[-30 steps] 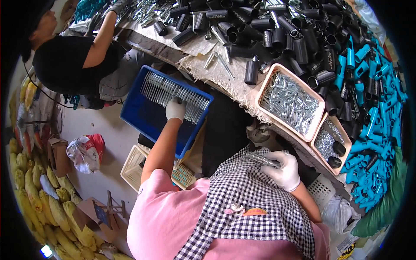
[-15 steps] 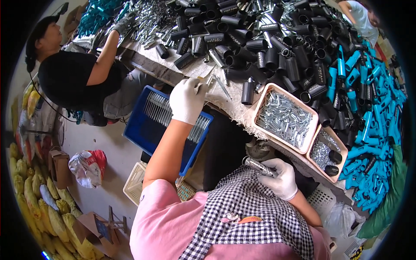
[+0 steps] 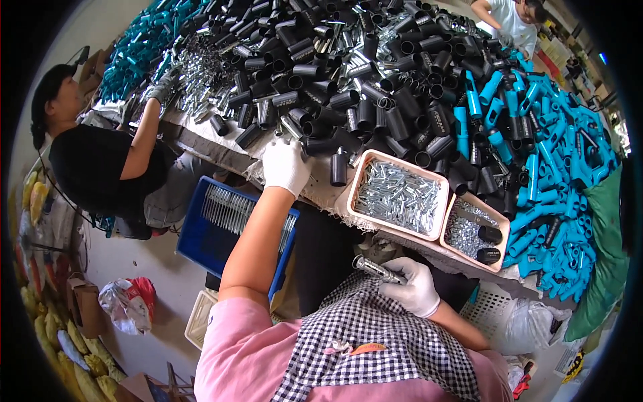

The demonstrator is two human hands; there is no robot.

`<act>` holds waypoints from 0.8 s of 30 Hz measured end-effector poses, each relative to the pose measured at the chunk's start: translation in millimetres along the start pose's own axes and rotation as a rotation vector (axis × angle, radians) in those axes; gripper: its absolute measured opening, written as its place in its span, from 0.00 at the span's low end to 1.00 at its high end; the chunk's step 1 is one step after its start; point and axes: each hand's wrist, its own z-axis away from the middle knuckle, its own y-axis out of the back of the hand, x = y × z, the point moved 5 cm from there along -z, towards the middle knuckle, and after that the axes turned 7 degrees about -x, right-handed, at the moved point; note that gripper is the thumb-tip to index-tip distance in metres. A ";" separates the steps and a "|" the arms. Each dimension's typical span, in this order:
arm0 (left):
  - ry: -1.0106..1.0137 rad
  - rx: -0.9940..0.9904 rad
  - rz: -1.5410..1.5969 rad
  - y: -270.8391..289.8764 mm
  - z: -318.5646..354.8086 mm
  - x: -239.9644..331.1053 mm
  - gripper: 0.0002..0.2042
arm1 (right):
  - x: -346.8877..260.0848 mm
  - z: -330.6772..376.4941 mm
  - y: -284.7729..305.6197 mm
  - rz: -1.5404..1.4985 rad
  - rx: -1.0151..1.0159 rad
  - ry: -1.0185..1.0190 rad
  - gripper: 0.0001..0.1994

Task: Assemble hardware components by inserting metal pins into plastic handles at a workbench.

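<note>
My right hand (image 3: 414,289), in a white glove, is closed around a silver metal cylinder (image 3: 379,269) in front of the checked apron. My left hand (image 3: 286,166), also gloved in white, reaches over the table edge to the front of the pile. Its fingertips are bent down beside a silver metal tube (image 3: 291,127); whether they grip anything is hidden. Just right of it a black sleeve (image 3: 338,169) with a narrow tip stands upright. Black sleeves (image 3: 345,100) lie heaped beyond the hand.
A tray of silver pins (image 3: 400,198) and a smaller tray of small metal parts (image 3: 472,226) sit along the table edge. Turquoise housings (image 3: 536,208) are heaped at right. A blue crate (image 3: 194,228) holds rows of metal rods below my left arm. Co-workers are at left and far right.
My left hand has come down from above the table edge to the pile's front; the thin metal piece at its fingers no longer shows. My right hand still holds the cylinder. The view has shifted.
</note>
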 end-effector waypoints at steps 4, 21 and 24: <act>-0.053 0.053 -0.063 -3.5 -1.7 4.3 0.19 | -1.1 4.0 -1.0 0.043 -0.009 0.039 0.18; 0.614 0.404 0.531 -89.1 129.5 -141.4 0.11 | 22.6 11.2 -2.4 -0.202 0.020 0.035 0.18; 0.798 0.008 0.491 -178.4 172.6 -188.3 0.13 | 34.3 8.2 -0.6 -0.148 -0.013 -0.012 0.20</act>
